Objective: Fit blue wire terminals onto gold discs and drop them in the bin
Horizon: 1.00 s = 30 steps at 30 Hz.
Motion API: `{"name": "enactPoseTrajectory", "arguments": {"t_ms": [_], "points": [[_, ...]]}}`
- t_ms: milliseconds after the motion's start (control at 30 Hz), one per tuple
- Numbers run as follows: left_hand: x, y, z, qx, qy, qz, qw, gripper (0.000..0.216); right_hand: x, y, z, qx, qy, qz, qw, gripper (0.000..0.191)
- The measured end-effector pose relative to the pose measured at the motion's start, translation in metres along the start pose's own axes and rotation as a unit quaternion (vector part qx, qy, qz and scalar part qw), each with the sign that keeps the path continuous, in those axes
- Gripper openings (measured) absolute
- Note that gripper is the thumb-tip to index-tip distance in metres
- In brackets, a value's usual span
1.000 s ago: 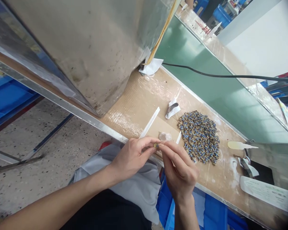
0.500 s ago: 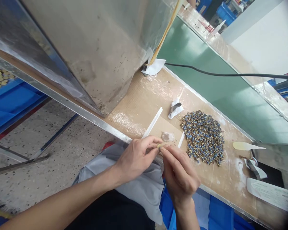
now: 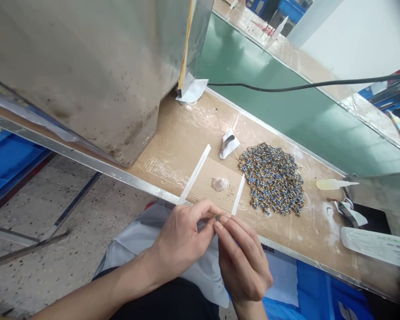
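My left hand (image 3: 183,238) and my right hand (image 3: 241,262) meet at the near edge of the workbench (image 3: 186,138), fingertips pinched together on one tiny dark part (image 3: 217,218). A heap of small blue and brass parts (image 3: 271,178) lies on the bench beyond my right hand. Near my fingertips sit a small clear round cap (image 3: 220,183) and two white strips (image 3: 195,174), one long, one short (image 3: 239,200).
A large stained metal housing (image 3: 96,66) overhangs the bench on the left. A green conveyor belt (image 3: 286,106) runs behind, crossed by a black cable (image 3: 286,87). A small glue bottle (image 3: 334,184) and white labels lie to the right. Blue crates stand below the bench.
The view has shifted, and both hands have drawn a little nearer to me, staying pinched together on the tiny part. The things on the bench have not moved.
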<state>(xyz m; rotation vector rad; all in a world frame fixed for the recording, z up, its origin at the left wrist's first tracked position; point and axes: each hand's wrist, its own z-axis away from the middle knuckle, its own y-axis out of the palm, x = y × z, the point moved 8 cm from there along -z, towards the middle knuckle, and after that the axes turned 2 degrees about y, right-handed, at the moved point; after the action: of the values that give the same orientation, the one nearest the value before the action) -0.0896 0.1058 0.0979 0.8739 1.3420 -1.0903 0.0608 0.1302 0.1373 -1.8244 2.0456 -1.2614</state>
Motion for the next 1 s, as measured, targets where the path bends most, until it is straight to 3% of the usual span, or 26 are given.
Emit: {"name": "enactPoseTrajectory", "arguments": {"t_ms": [133, 233, 367, 767, 1000], "points": [[-0.002, 0.01, -0.002, 0.045, -0.011, -0.049, 0.998, 0.019, -0.01, -0.015, 0.007, -0.02, 0.034, -0.038, 0.998, 0.055], [-0.007, 0.019, -0.001, 0.072, -0.005, -0.082, 0.994, 0.017, -0.031, -0.028, 0.017, -0.03, 0.153, -0.065, 0.986, 0.043], [-0.011, 0.037, 0.002, 0.104, 0.003, -0.12, 0.987, 0.015, -0.053, -0.029, 0.029, 0.011, 0.292, -0.124, 0.948, 0.026], [-0.005, 0.08, 0.0, 0.173, -0.001, -0.169, 0.97, 0.015, -0.08, -0.044, 0.068, -0.033, 0.393, -0.296, 0.87, 0.013], [0.023, 0.104, -0.003, 0.198, -0.044, -0.196, 0.959, 0.021, -0.097, -0.056, 0.097, -0.109, 0.438, -0.355, 0.819, 0.007]]}}
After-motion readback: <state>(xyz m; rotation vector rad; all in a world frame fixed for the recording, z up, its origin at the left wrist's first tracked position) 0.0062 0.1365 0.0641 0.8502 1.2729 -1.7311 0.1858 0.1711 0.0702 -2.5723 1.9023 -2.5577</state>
